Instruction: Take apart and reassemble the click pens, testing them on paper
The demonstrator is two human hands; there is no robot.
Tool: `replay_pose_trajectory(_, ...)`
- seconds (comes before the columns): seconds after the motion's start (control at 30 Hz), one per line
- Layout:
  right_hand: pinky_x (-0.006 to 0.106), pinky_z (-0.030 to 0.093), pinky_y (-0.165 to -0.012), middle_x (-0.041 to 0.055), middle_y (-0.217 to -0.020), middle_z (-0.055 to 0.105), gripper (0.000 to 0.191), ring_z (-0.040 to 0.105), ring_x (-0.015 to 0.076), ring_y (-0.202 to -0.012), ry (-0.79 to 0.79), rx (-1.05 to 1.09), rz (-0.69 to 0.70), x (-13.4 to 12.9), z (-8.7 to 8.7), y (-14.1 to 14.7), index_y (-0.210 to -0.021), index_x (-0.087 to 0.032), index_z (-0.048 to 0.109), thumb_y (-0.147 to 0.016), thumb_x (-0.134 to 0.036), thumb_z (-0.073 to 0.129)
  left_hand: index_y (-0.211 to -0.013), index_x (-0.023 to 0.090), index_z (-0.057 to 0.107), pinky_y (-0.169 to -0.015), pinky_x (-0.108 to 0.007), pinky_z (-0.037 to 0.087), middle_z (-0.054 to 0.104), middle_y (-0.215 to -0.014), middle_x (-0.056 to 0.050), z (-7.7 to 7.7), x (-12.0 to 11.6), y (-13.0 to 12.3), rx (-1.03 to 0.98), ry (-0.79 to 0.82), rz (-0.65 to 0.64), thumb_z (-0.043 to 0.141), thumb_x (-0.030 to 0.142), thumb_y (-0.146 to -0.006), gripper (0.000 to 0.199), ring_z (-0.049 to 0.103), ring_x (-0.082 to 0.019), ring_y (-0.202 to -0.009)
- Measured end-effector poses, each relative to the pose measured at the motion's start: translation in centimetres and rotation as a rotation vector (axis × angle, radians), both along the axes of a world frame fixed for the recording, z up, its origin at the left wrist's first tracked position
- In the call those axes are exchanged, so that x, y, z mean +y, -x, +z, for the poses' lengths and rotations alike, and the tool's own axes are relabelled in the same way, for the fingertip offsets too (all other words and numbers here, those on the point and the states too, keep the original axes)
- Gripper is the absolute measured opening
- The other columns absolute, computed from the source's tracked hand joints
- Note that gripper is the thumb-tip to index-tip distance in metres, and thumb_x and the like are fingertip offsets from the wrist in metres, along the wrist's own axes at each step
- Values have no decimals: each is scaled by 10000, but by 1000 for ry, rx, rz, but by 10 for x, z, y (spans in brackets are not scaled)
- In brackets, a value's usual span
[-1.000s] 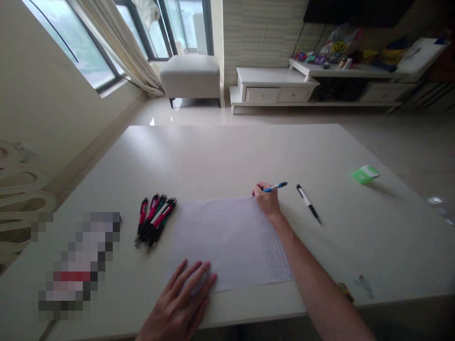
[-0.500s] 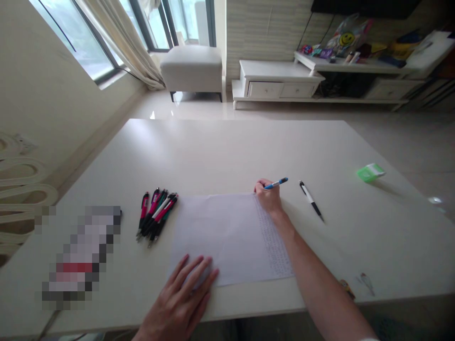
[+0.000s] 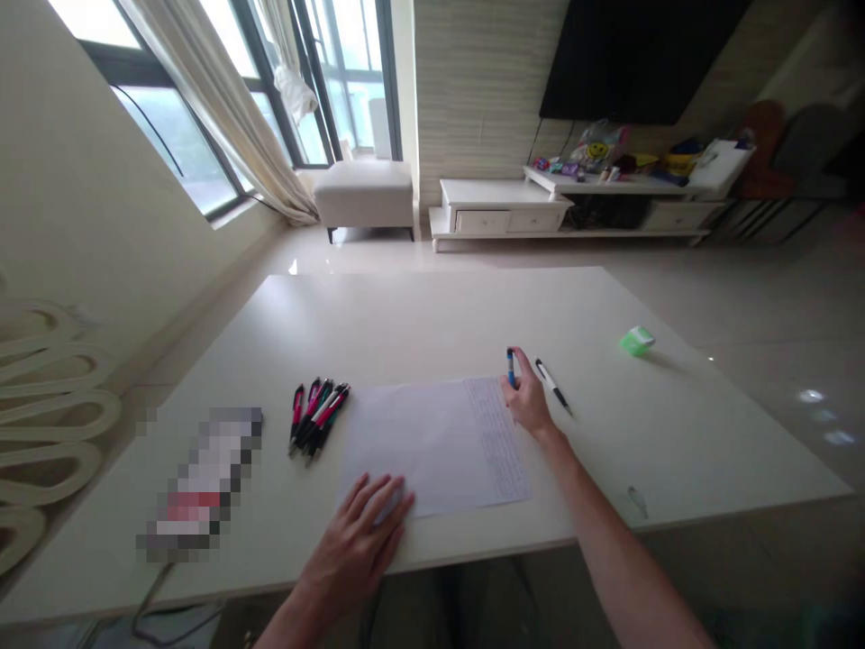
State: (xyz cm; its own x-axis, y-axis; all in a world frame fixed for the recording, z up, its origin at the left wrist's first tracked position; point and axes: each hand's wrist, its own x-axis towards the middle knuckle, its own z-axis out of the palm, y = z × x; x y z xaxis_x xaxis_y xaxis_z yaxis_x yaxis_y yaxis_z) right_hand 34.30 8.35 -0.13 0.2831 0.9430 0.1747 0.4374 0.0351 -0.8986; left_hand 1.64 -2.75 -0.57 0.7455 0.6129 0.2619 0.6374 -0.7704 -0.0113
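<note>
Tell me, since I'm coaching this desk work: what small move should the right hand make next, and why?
Probably lower the blue pen onto the paper sheet: the right hand holds it upright beside the handwritten strip, while the left hand rests on the near edge.

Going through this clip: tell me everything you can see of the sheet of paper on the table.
The thin white sheet of paper lies flat on the pale tabletop. Most of it looks blank, but a strip along its right side carries dense lines of small writing, too small to read. The left hand rests its fingertips on the near left corner. The right hand, gripping a blue pen, is at the far right corner; contact there is unclear.
</note>
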Motion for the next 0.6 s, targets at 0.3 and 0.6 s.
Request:
replay_pose_trajectory(0.3, 283, 429, -638, 92, -836, 680, 555, 634, 215, -718, 266, -775, -74, -25, 4, -60, -1337, -239, 381, -802, -264, 523, -1313, 296, 389, -995, -423, 400, 484, -1303, -50, 1, 0, -2, -34, -34, 27, 431, 251, -870, 447, 449, -194, -1185)
replay_pose_trajectory(0.6, 233, 399, -601, 67, -966, 619, 266, 616, 160, -754, 119, -817, -267, -66, -19, -64, -1079, -216, 561, -824, -280, 524, -1248, 293, 477, -953, -408, 448, 515, -1257, -47, 6, 6, -29, -105, 14, 101, 400, 250, -880, 379, 457, -188, -1168)
